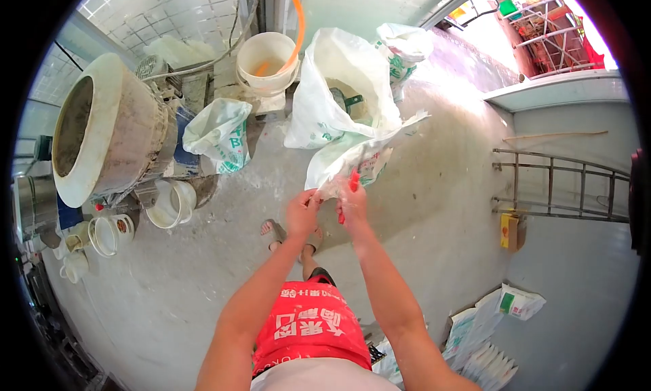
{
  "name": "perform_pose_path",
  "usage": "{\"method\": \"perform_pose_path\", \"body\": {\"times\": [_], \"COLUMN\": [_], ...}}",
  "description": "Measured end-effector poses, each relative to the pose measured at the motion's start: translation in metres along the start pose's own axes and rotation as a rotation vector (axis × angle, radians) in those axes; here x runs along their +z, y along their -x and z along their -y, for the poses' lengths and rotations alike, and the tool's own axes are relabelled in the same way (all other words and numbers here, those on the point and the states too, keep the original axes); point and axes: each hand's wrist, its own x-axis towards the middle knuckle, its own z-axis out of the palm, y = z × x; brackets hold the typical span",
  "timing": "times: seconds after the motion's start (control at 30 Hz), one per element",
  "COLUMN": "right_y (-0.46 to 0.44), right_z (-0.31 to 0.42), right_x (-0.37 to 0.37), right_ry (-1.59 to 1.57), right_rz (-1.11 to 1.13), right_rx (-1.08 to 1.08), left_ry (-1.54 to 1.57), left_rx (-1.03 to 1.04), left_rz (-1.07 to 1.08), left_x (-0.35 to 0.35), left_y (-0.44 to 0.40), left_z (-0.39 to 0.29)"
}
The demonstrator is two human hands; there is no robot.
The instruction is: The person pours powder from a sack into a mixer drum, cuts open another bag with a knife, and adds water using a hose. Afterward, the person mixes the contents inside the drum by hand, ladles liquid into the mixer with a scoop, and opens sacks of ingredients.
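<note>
My left hand [303,213] is closed on the near edge of a white woven sack [346,157] with green print. Just to its right, my right hand [352,204] grips a red-handled tool [353,181] beside the same edge; the tool's working end cannot be made out. Beyond my hands, a larger white sack [315,86] stands wide open, with pale contents and a dark green object [353,101] inside.
A drum mixer [115,130] stands at the left, near a small open sack [218,130] and white buckets [169,204]. An orange hose [299,18] enters another bucket [266,55]. A metal ladder [563,162] leans at the right, above stacked bags [475,330].
</note>
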Motion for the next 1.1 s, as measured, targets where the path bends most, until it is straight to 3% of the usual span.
{"method": "perform_pose_path", "body": {"times": [0.07, 0.2, 0.27, 0.4, 0.47, 0.57, 0.7, 0.8, 0.87, 0.9, 0.97, 1.1], "right_y": [-0.001, -0.005, -0.004, 0.002, 0.005, 0.007, 0.008, 0.008, 0.009, 0.009, 0.01, 0.009], "right_z": [-0.004, -0.013, -0.015, -0.016, -0.016, -0.019, -0.026, -0.031, -0.031, -0.03, -0.028, -0.028], "right_x": [0.01, 0.0, -0.01, -0.019, -0.02, -0.023, -0.024, -0.024, -0.025, -0.026, -0.027, -0.029], "right_ry": [0.321, 0.32, 0.219, 0.154, 0.115, 0.048, 0.035, 0.032, 0.063, 0.057, 0.092, 0.077], "right_rz": [-0.014, -0.002, 0.004, 0.032, 0.054, 0.082, 0.091, 0.097, 0.089, 0.087, 0.102, 0.098], "right_rx": [-0.022, 0.064, 0.091, 0.141, 0.146, 0.189, 0.199, 0.187, 0.164, 0.165, 0.183, 0.179], "left_ry": [-0.379, -0.343, -0.153, -0.062, -0.252, -0.331, -0.431, -0.488, -0.269, -0.274, 0.027, 0.11], "left_rx": [0.38, 0.558, 0.363, 0.194, 0.154, 0.077, 0.137, 0.036, -0.172, -0.172, -0.426, -0.508], "left_rz": [-0.07, -0.058, -0.107, -0.076, -0.027, 0.026, 0.025, 0.05, 0.156, 0.158, 0.259, 0.296], "left_x": [0.005, 0.008, 0.008, -0.001, -0.004, -0.005, -0.003, -0.001, -0.002, -0.004, -0.009, -0.007], "left_y": [0.005, 0.008, 0.008, -0.005, -0.007, -0.007, -0.008, -0.015, -0.022, -0.026, -0.032, -0.035], "left_z": [0.0, 0.002, 0.005, 0.008, 0.0, -0.016, -0.021, -0.021, -0.02, -0.019, -0.019, -0.018]}}
